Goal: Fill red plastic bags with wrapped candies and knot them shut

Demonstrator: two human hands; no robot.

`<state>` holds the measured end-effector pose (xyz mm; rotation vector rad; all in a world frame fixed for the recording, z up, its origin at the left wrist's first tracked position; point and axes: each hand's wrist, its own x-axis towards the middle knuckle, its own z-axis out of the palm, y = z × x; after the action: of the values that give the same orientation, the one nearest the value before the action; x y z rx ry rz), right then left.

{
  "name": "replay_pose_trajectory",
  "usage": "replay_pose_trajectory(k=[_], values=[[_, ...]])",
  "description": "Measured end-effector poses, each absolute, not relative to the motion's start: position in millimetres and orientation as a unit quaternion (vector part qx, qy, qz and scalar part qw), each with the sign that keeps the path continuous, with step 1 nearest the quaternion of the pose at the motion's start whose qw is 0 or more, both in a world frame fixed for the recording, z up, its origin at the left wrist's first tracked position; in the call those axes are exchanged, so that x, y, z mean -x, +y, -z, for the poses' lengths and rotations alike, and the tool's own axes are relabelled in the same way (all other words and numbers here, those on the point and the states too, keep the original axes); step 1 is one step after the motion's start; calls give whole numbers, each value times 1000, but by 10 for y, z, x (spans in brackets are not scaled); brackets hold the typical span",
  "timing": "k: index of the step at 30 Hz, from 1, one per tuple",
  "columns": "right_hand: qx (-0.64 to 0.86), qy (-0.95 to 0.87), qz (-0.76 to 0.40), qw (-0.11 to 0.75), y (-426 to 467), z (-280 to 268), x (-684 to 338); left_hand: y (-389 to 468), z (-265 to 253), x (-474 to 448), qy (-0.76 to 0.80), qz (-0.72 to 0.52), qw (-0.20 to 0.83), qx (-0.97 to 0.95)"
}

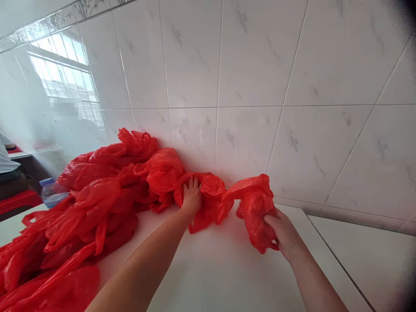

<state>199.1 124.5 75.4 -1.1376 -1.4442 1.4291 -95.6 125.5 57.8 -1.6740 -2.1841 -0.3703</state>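
Both hands are on red plastic and stand apart from each other. From the left side, a large heap of red bags (94,197) spreads over the bench (208,273) and goes back to the tiled wall (250,134), which probably keeps this light pile from sliding away. Behind the heap, a clear bottle (52,197) with a blue cap (47,182) shows partly. More to the right, the left hand (192,198) lies with fingers spread on a crumpled bag (212,185), perhaps to hold it steady; whether these fingers also grip the plastic, I cannot tell. At the right, the right hand (283,232) is closed on the lower side of another bag (256,212), with the thumb in front, maybe to keep the loose film under control. One red strip reaches between the two bags, but I cannot tell if it joins them. On the bags no print can be read, and on the bottle no brand or label is readable.
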Motion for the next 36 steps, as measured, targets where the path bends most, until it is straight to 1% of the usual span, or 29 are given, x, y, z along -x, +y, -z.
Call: replay_pose_trajectory(k=[2,3,5,8,11,14,17,19,21,23,24,27,28,29,31,33,36], values=[[561,-599,-414,394,1172,-723,-2125,1346,-615,905,-784,156,174,575],[592,-613,-347,391,1131,-694,-2182,1375,-637,878,-787,169,170,568],[607,-637,-268,392,1049,-618,-2278,1392,-685,829,-786,186,157,568],[580,-672,-255,383,950,-518,-2384,1324,-797,797,-759,188,136,608],[587,-666,-256,382,878,-550,-2454,1185,-1004,820,-730,175,119,650],[592,-632,-232,444,810,-751,-2502,993,-1275,818,-704,178,119,678],[572,-594,-208,526,696,-1020,-2549,749,-1454,682,-669,223,156,692],[566,-570,-181,567,578,-1146,-2577,584,-1445,513,-640,248,177,705],[568,-568,-140,579,439,-1168,-2592,451,-1320,330,-601,250,178,738],[568,-611,-110,540,315,-1059,-2583,384,-1108,191,-559,223,158,783],[567,-648,-106,497,275,-960,-2568,385,-986,153,-545,201,140,802],[558,-753,-134,322,293,-585,-2487,528,-646,167,-550,139,85,819],[558,-769,-143,276,351,-465,-2453,610,-564,198,-562,134,77,813],[560,-776,-148,251,429,-361,-2418,695,-505,232,-574,137,76,804],[557,-777,-138,259,624,-207,-2354,843,-458,273,-591,155,82,787],[536,-779,-109,305,814,-118,-2303,907,-482,249,-600,180,91,774],[469,-802,-55,365,946,-61,-2252,787,-535,101,-604,229,108,756]])
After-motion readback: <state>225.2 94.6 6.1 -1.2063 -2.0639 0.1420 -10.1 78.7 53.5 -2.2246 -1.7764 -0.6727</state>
